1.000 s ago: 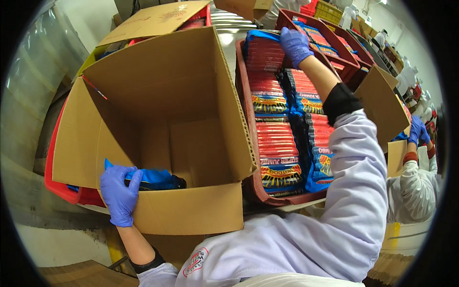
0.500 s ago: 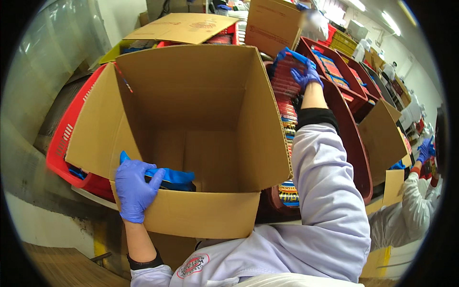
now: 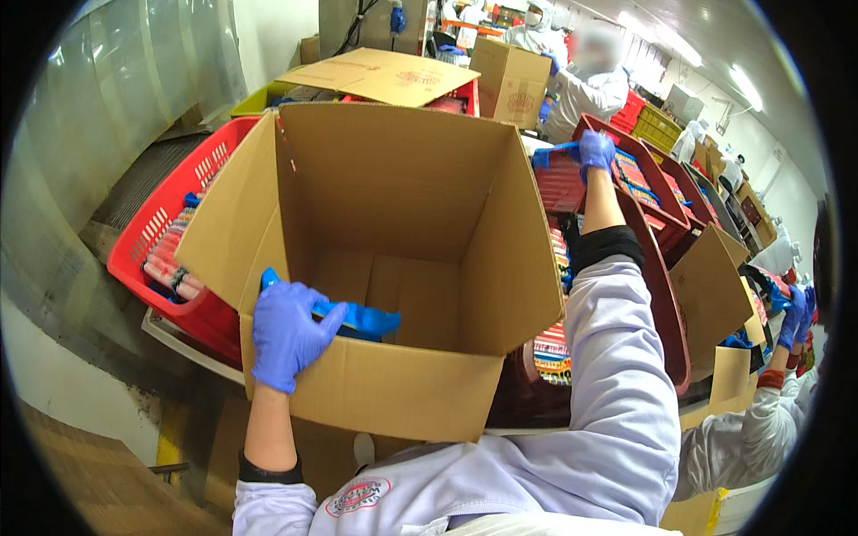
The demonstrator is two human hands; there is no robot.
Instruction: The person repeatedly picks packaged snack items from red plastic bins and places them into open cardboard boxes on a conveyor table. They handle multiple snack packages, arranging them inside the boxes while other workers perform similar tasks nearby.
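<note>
An open cardboard carton (image 3: 375,188) stands before me, its flaps spread outward. My left hand (image 3: 290,335), in a violet glove, is closed at its near left rim. Under those fingers lies a blue plastic packet (image 3: 366,322), just inside the near wall; its lower part is hidden. My right arm reaches past the carton's right side. Out there my gloved right hand (image 3: 597,154) grips the blue top edge of a packet (image 3: 561,179) with reddish contents, above a dark red crate (image 3: 657,286). Striped packets (image 3: 552,344) stand in a row in that crate.
To the left, a red slotted basket (image 3: 210,165) holds packets. A flat cardboard sheet (image 3: 384,73) covers baskets behind the carton. More dark red crates (image 3: 661,201) run back at right, beside an open carton (image 3: 706,268). Co-workers in white are at the back and far right.
The view has shifted, showing more of the left basket and the room behind. My right hand has lifted the packet slightly clear of the row. My left hand keeps its hold at the rim.
</note>
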